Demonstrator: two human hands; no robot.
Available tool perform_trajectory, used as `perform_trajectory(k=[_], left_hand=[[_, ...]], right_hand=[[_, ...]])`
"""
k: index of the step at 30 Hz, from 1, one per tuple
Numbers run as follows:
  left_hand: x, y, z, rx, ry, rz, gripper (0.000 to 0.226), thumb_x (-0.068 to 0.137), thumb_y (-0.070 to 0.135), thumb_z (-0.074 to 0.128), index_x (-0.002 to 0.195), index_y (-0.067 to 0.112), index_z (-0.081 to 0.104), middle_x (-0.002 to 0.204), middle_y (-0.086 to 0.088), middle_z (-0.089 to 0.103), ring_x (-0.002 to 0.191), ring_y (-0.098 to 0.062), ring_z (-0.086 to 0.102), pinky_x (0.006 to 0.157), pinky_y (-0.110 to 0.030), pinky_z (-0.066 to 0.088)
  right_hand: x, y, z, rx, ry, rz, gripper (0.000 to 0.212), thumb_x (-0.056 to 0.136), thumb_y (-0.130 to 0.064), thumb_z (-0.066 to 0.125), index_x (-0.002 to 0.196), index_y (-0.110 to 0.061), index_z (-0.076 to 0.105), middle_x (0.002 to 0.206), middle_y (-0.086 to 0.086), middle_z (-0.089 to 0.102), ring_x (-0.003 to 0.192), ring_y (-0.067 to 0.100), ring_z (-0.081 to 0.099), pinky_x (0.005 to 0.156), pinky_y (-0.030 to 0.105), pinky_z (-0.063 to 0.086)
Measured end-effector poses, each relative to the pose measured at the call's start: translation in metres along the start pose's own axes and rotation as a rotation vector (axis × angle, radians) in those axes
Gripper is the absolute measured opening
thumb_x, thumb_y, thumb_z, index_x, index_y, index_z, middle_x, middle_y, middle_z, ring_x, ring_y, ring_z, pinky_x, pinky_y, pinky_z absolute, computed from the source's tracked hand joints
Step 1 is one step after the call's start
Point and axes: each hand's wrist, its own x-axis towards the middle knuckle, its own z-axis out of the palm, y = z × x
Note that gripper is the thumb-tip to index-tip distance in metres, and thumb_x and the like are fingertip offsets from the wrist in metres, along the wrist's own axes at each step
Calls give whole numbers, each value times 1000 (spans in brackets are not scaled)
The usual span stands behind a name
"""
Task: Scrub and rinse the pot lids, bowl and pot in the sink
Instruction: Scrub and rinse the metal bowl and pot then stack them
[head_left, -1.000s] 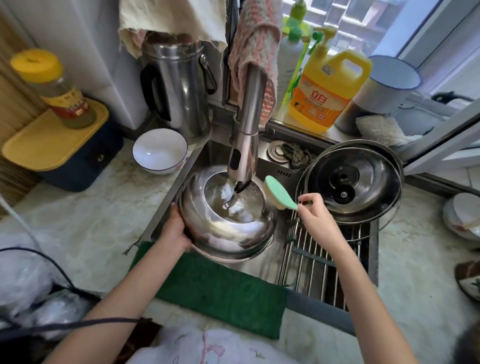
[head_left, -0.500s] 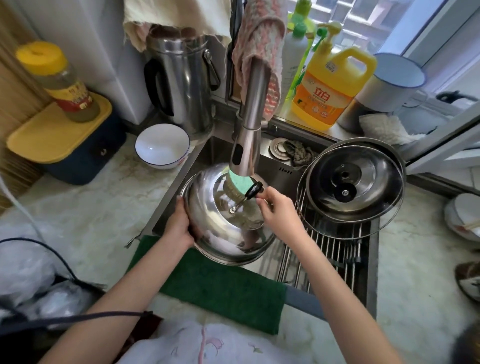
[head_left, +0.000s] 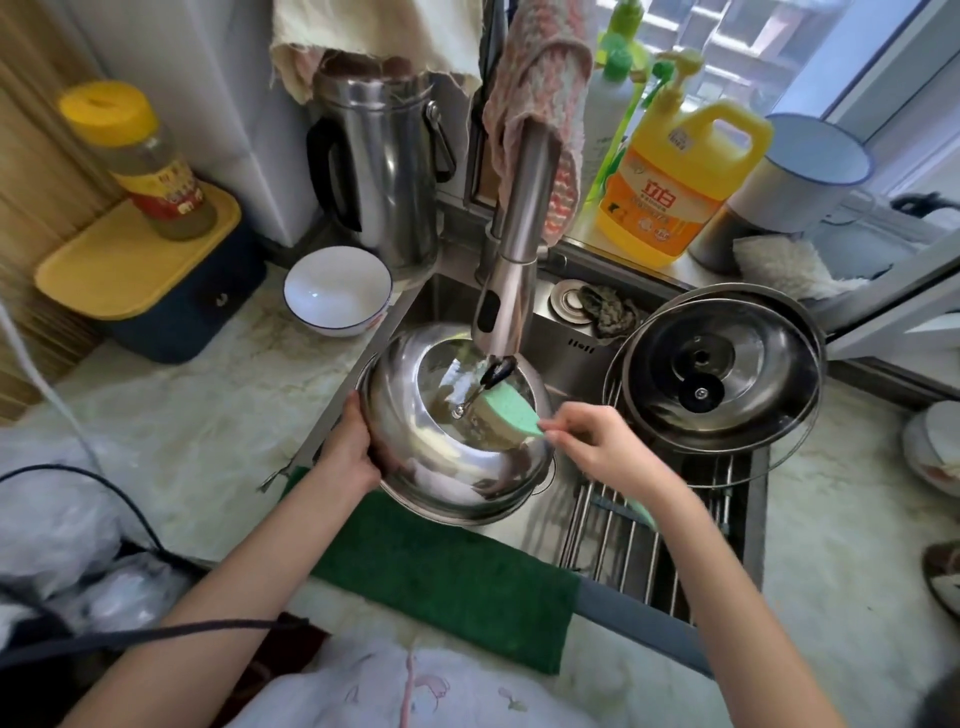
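Under the faucet (head_left: 511, 270), over the sink (head_left: 561, 332): domed steel pot lid (head_left: 441, 467) held tilted, water seemingly running onto its centre.

- Left hand (head_left: 353, 457): fingers curled round the lid's near-left rim, thumb on top.
- Right hand (head_left: 597, 447): fingers pinched on the near corner of a green sponge (head_left: 506, 418), whose far end lies on the lid beside the black knob.
- Just right of the right fingers: second lid (head_left: 722, 364), knob up, on what looks like the pot (head_left: 675, 299), over the wire rack (head_left: 623, 545). Washed or not, cannot tell.
- Beyond the left fingers, outside the sink: white bowl (head_left: 337, 291), upright on the surface. Looks clean inside; whether it is rinsed, cannot tell.

Judgement: mid-task. One lid under scrub, rinse to follow. Pot apparently left, perhaps also the bowl and second lid.
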Motion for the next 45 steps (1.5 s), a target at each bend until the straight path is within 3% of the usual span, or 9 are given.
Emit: perform_trajectory(k=[6, 10, 14, 18, 22, 27, 30, 39, 45], left_hand=[[5, -2, 0, -34, -16, -47, 76, 84, 77, 31, 122, 18, 61, 121, -13, 62, 103, -31, 59, 84, -45, 48], [4, -1, -2, -25, -18, -62, 79, 78, 80, 37, 123, 21, 62, 124, -11, 62, 109, -32, 57, 83, -46, 49], [5, -5, -3, -7, 13, -68, 76, 82, 77, 31, 125, 21, 61, 127, -10, 60, 116, -31, 55, 89, -45, 47], [7, -4, -3, 12, 36, -62, 85, 78, 82, 29, 126, 20, 60, 130, -15, 58, 117, -34, 55, 98, -50, 44], [0, -8, 6, 36, 50, -89, 82, 84, 78, 25, 131, 18, 56, 134, -12, 54, 126, -34, 47, 103, -51, 37], [-4, -10, 10, -9, 82, -66, 83, 83, 78, 27, 136, 19, 50, 143, -15, 45, 130, -36, 43, 107, -55, 34], [-7, -10, 18, -7, 100, -48, 78, 86, 75, 27, 136, 19, 50, 142, -13, 47, 128, -35, 45, 94, -52, 44], [-14, -14, 34, 8, 124, 2, 72, 88, 69, 34, 137, 18, 47, 138, -14, 50, 123, -38, 49, 72, -49, 49], [-14, -19, 34, 54, 116, 39, 71, 87, 69, 41, 127, 12, 55, 131, -16, 57, 116, -36, 55, 95, -52, 46]], right_hand=[[6, 8, 2, -70, 212, 53, 18, 91, -14, 61, 77, -25, 60, 95, -5, 71, 73, -2, 63, 68, 19, 51], [-8, 15, 0, 54, 13, 63, 8, 89, -10, 64, 84, -13, 69, 90, -9, 71, 70, 0, 63, 63, 17, 47], [-8, 24, 2, -35, 334, 153, 13, 89, -13, 62, 80, -22, 66, 88, -4, 70, 67, 8, 60, 62, 25, 44], [-17, 7, 21, 87, 24, 78, 10, 90, -11, 63, 82, -15, 68, 97, -6, 71, 74, -6, 63, 64, 12, 46], [-14, 21, 10, 28, 337, 164, 10, 90, -13, 61, 87, -21, 68, 88, -4, 69, 64, 11, 60, 60, 31, 49], [-31, 2, 37, 84, 133, 78, 8, 91, -12, 61, 90, -9, 69, 95, -9, 69, 49, -7, 52, 47, 8, 37], [-25, 15, 30, 54, 381, 182, 9, 91, -14, 60, 90, -14, 70, 88, -6, 69, 50, 3, 51, 49, 16, 39], [-33, 11, 34, 27, 408, 155, 6, 91, -15, 62, 89, -15, 68, 101, -2, 71, 56, 1, 56, 54, 16, 44], [-49, 8, 46, -31, 228, 7, 5, 91, -28, 61, 91, -32, 59, 90, -18, 69, 47, 5, 51, 52, 19, 41]])
